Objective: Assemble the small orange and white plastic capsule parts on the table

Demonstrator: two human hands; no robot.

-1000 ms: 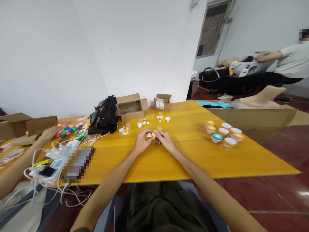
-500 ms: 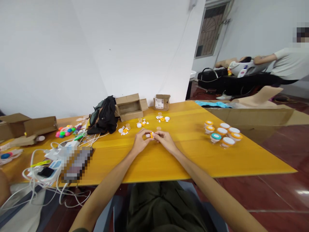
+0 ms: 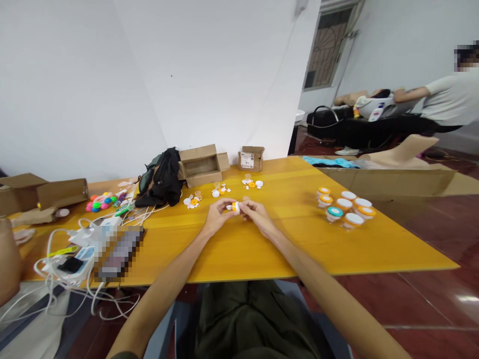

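Above the yellow table (image 3: 179, 249), my left hand (image 3: 217, 218) is closed around a small orange-and-white lid (image 3: 235, 206) between thumb and fingers. My right hand (image 3: 258, 217) has its bent fingers at the lid's right, white side, pinching it there. Small clear or white detail shows at the lid's left, too small to tell. Beyond my hands lie groups of small parts: white and orange pieces (image 3: 193, 202) to the left, more white pieces (image 3: 216, 194) in the middle, and an orange ring (image 3: 252, 184) beside a white disc (image 3: 259, 184), each group with a clear cup.
Several lidded clear jars (image 3: 354, 220) stand at the right. At the back are an open cardboard box (image 3: 204, 172), a smaller box (image 3: 250, 159) and a black bag (image 3: 164, 182). Power strips with cables (image 3: 80, 259) and a phone (image 3: 121, 252) lie left. Another person (image 3: 449, 99) sits far right.
The lid in my hands has turned so more of its white side shows at the right. My right fingers have shifted slightly. An arm at the far left has moved further into view.
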